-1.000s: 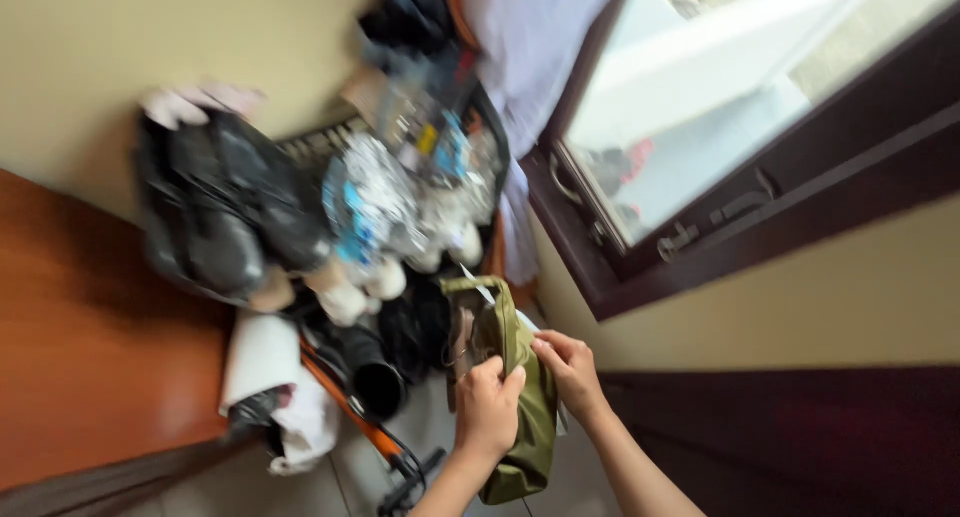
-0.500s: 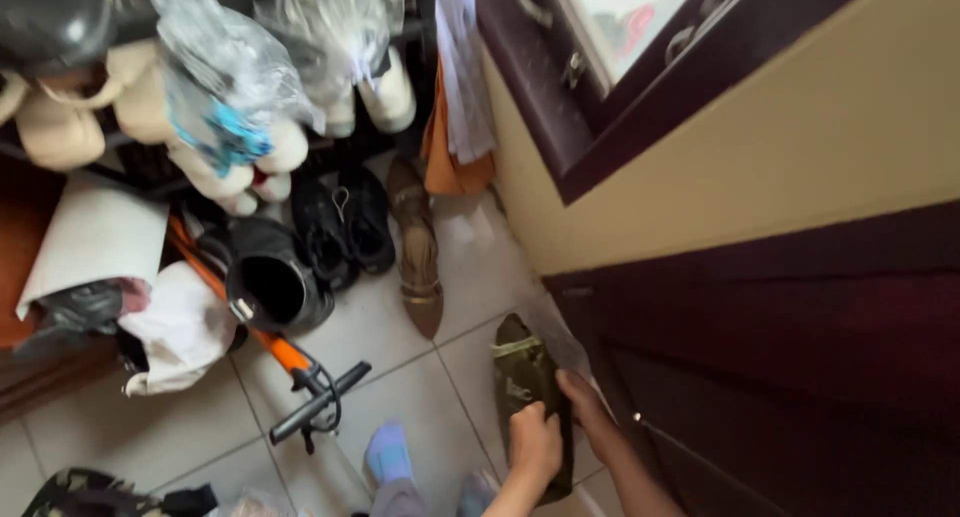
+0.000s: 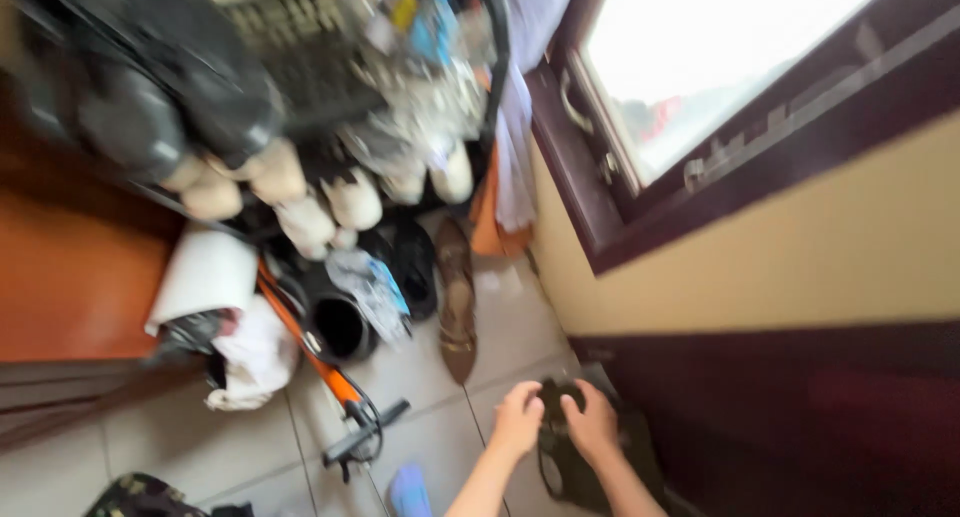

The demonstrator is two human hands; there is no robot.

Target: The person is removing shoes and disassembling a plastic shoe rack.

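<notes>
Both hands rested on a dark olive shoe (image 3: 575,457) that lay on the tiled floor (image 3: 430,447) against the dark wall panel (image 3: 800,417). The left hand (image 3: 518,419) and right hand (image 3: 592,422) curled their fingers over its top edge, gripping it. The shoe was already down but not released. A brown heeled shoe (image 3: 458,307) lay nearby, farther from the panel.

Olive shoe (image 3: 575,457) matt, cloth-like; floor tiles (image 3: 440,447) smooth, glossy; window frame (image 3: 600,217) dark wood.
</notes>
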